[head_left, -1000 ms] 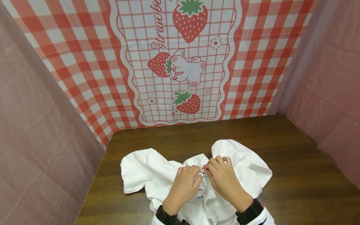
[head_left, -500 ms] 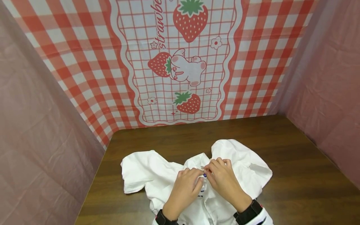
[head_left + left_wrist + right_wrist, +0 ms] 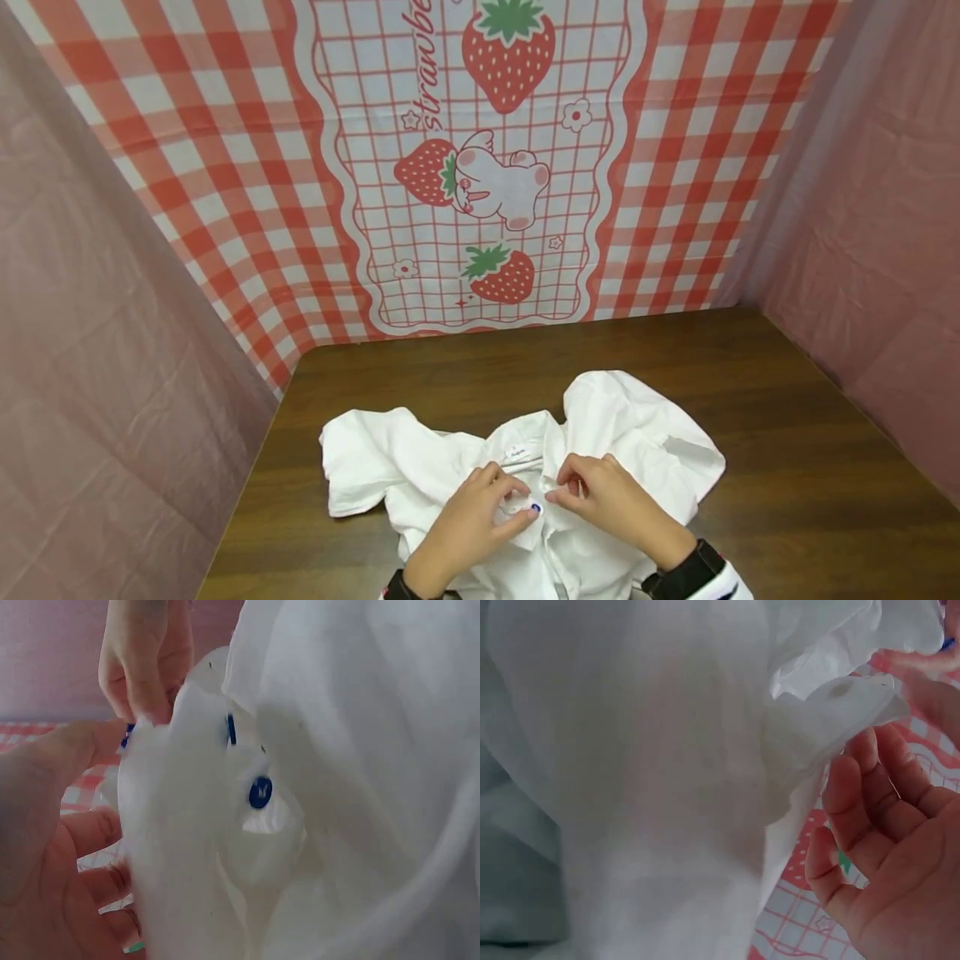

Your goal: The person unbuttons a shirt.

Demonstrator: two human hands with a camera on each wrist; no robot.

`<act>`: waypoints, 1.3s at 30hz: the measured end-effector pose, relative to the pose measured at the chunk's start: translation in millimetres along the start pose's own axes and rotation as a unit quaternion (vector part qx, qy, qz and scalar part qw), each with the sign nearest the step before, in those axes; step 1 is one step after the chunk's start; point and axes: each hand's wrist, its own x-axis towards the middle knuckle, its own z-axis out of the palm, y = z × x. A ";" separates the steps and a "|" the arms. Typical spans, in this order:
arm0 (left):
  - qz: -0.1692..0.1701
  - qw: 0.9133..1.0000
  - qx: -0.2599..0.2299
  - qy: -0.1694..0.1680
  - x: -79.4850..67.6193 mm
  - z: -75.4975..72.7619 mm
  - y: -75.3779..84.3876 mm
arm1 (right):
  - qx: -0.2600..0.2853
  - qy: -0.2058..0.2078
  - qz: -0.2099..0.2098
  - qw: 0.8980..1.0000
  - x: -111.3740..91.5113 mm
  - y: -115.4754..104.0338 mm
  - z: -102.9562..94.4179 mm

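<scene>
A white short-sleeved shirt [image 3: 600,550] lies spread on the wooden table, its collar toward the far side and a label [image 3: 516,453] showing inside the neck. My left hand [image 3: 468,517] pinches the front edge near the neck, thumb beside a blue button [image 3: 536,507]. In the left wrist view the thumb tip meets that button at the edge, and another blue button [image 3: 260,792] shows lower on the front. My right hand [image 3: 618,504] pinches the opposite front edge between thumb and forefinger, a little apart from the left. In the right wrist view a flap [image 3: 840,712] hangs near its curled fingers.
The brown wooden table [image 3: 750,392] reaches beyond the shirt on all visible sides but the front. Behind it hangs a red checked cloth [image 3: 690,167] with strawberry prints. Pink curtains [image 3: 870,250] close off both sides.
Both hands have moved toward the body and slightly apart from each other. The collar now lies more open, and the neck label and blue button have come into sight between the hands.
</scene>
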 end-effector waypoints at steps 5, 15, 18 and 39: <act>-0.017 0.998 -0.063 -0.009 1.6 -4.8 -23.2 | 0.064 0.044 0.025 0.997 12.5 13.0 1.4; -0.056 0.978 -0.112 -0.165 13.3 -15.6 -65.8 | 0.095 -0.112 0.046 0.988 59.2 43.8 5.4; -0.074 0.965 -0.153 -0.202 18.1 -17.4 -75.4 | 0.179 -0.202 0.091 0.959 68.5 56.7 7.8; -0.128 0.895 -0.318 -0.284 58.8 -72.6 -93.9 | 0.227 -0.231 0.144 0.935 103.5 56.3 -40.2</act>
